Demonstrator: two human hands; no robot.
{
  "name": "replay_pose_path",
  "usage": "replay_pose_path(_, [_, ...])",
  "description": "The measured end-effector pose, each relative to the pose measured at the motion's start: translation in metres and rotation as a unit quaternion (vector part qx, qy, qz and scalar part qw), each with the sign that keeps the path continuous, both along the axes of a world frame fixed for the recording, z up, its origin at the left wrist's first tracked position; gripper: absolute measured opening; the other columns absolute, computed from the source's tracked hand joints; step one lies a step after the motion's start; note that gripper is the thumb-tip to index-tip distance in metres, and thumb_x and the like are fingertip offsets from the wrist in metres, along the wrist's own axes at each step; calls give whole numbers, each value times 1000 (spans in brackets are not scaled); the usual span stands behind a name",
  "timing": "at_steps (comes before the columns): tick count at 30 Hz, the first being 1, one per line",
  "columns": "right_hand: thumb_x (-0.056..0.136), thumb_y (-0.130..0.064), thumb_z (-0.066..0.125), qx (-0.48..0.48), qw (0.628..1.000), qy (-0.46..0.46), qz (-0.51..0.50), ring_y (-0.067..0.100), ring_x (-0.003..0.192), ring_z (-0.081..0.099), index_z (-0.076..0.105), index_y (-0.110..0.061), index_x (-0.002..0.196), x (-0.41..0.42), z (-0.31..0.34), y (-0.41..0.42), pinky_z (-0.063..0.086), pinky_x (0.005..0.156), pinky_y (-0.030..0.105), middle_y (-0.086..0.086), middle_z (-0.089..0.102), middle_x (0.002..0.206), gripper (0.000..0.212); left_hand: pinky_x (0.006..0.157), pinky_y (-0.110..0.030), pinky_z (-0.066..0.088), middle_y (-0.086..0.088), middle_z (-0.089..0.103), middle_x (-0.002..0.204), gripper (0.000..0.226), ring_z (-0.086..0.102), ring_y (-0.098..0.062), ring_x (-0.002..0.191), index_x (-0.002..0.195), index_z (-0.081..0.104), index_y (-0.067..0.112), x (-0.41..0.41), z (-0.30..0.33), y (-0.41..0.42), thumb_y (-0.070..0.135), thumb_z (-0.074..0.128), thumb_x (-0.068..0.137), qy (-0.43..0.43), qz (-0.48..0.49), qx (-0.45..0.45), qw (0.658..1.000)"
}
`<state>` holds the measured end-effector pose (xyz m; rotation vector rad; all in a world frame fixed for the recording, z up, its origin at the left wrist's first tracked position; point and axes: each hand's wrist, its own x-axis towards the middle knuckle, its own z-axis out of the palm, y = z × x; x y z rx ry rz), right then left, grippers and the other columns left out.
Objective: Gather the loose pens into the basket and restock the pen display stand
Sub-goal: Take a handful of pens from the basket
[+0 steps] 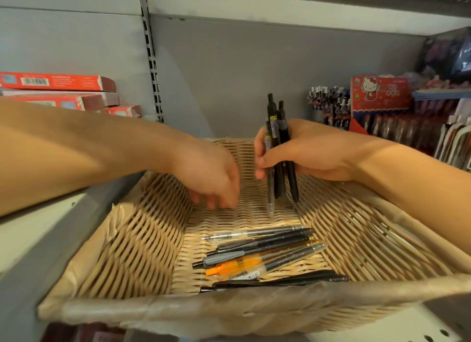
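Hands work over a shallow woven basket [122,242] that sits on a grey store shelf [30,242], seen from above by a head-worn camera. The right hand [308,155] is curled round a bundle of dark pens [277,148], holding them upright with their tips hanging just above the basket floor. The left hand [209,173] reaches in beside it, fingers loose and pointing down, gripping nothing; the two hands are close but not touching. More loose pens [260,252] lie side by side on the basket floor nearer the viewer, most black or grey, one orange [229,266]. The step in hand looks like collecting pens from the basket into one fistful, ready for restocking. The next move probably calls for the left hand to pick up the lying pens and pass them to the right. A display of pens [328,107] stands at the right on the same shelf, beside a red cartoon-cat box [377,94]; whether it is the stand to be refilled cannot be told. Red boxes [58,83] are stacked at the far left. The basket walls slope up on all sides, and an upper shelf overhangs, so lifting room is limited.
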<state>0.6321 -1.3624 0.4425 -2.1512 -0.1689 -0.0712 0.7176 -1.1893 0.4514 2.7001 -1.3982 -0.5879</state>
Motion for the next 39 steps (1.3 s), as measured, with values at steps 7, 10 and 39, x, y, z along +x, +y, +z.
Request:
replay_pose_path(7, [87, -14, 75, -164, 986, 27, 16, 8, 87, 71, 69, -21, 97, -2, -2, 4, 50, 68, 19, -4, 76, 91, 14, 66, -27, 43, 6, 68, 91, 31, 57, -8, 79, 109, 63, 23, -33, -6, -5, 51, 57, 95, -72, -128, 197, 969])
replay_pose_path(10, [87, -15, 74, -216, 975, 30, 37, 11, 87, 70, 65, -21, 84, -4, -2, 9, 52, 83, 31, -4, 75, 89, 11, 61, -29, 38, 2, 60, 85, 25, 50, -13, 73, 107, 60, 17, -34, -5, -6, 39, 60, 95, -106, -139, 229, 958])
replay_pose_path(39, [92, 3, 62, 7, 999, 47, -18, 22, 79, 63, 59, -9, 91, 2, -3, 1, 57, 84, 36, 12, 61, 82, 12, 61, -27, 61, -12, 78, 93, 25, 77, -22, 83, 112, 66, 4, 15, 17, 5, 8, 60, 88, 239, 134, -358, 893])
